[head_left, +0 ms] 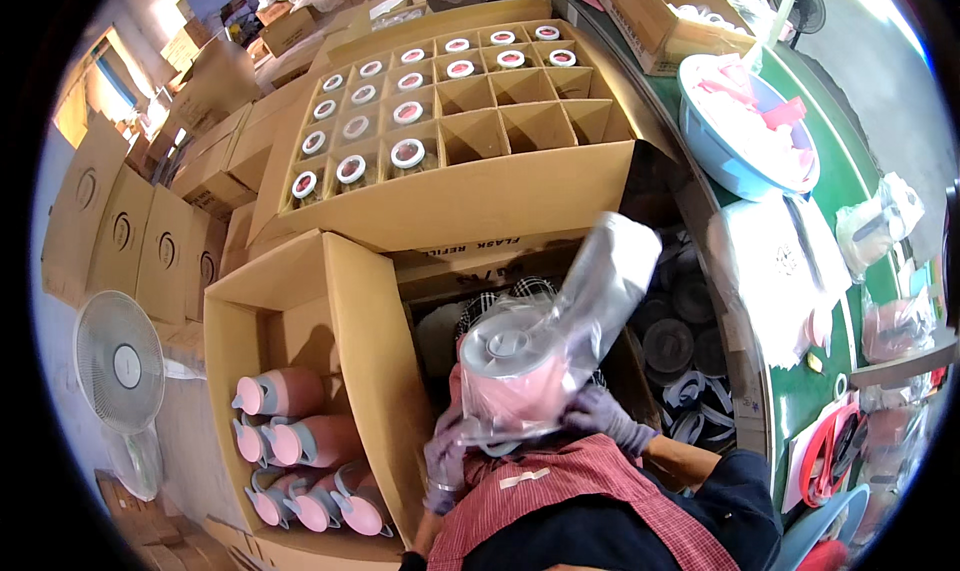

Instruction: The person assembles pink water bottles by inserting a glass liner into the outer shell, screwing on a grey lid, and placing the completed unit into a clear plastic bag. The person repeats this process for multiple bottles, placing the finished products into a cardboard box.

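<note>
The left hand (447, 459), in a knitted greyish glove, pinches the edge of a clear, crinkled bag (612, 271); the right hand (607, 419) rests against its other side, too blurred to tell if it grips. Inside, above the lap, is a pink jug (515, 396) with a round grey end, film veiling its outline. Leftward, a cardboard carton (375, 371) holds smooth pink jugs (318, 441), their undersides hidden.

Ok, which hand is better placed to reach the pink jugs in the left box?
Probably the left hand: it is beside the box with the jugs, while the right hand is farther off, across the bagged item. Both hands are on that item, so neither looks free.
</note>
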`<state>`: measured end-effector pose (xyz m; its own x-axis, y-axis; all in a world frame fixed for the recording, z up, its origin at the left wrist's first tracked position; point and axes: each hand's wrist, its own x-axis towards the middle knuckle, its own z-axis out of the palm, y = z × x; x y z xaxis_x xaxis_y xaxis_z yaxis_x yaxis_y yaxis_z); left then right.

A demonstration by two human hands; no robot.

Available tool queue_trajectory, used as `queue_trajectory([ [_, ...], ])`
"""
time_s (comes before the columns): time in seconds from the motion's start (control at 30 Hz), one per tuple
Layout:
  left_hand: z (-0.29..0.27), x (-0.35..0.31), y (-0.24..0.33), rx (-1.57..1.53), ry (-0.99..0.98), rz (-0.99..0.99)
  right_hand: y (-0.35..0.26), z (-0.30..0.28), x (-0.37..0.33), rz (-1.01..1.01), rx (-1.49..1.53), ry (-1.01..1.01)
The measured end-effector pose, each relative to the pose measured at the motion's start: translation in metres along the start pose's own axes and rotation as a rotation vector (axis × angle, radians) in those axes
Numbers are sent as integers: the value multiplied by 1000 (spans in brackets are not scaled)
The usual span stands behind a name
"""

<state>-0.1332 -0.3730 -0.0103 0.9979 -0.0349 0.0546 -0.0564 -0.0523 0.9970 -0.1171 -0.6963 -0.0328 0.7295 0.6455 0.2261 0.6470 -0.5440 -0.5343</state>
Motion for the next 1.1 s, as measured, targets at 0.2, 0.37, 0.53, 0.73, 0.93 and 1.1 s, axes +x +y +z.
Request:
queue_trajectory([
  [0.2,-11,-54,-5,-171,-221,-393,-17,16,26,-279,130,-254],
  [0.37,-12,8,66,-43,64,41,-55,-28,90,-531,-150,378],
  [0.53,25,79,160,17,188,608,-39,-81,137,54,-97,752],
  [0.73,82,158,238,344,-61,921,-33,-153,138,224,335,582],
  [0.93,67,211,223,39,-266,713,-51,-337,-58,682,741,1104],
  [1.1,11,191,134,165,-114,138,-44,-404,-225,584,-174,1674],
])
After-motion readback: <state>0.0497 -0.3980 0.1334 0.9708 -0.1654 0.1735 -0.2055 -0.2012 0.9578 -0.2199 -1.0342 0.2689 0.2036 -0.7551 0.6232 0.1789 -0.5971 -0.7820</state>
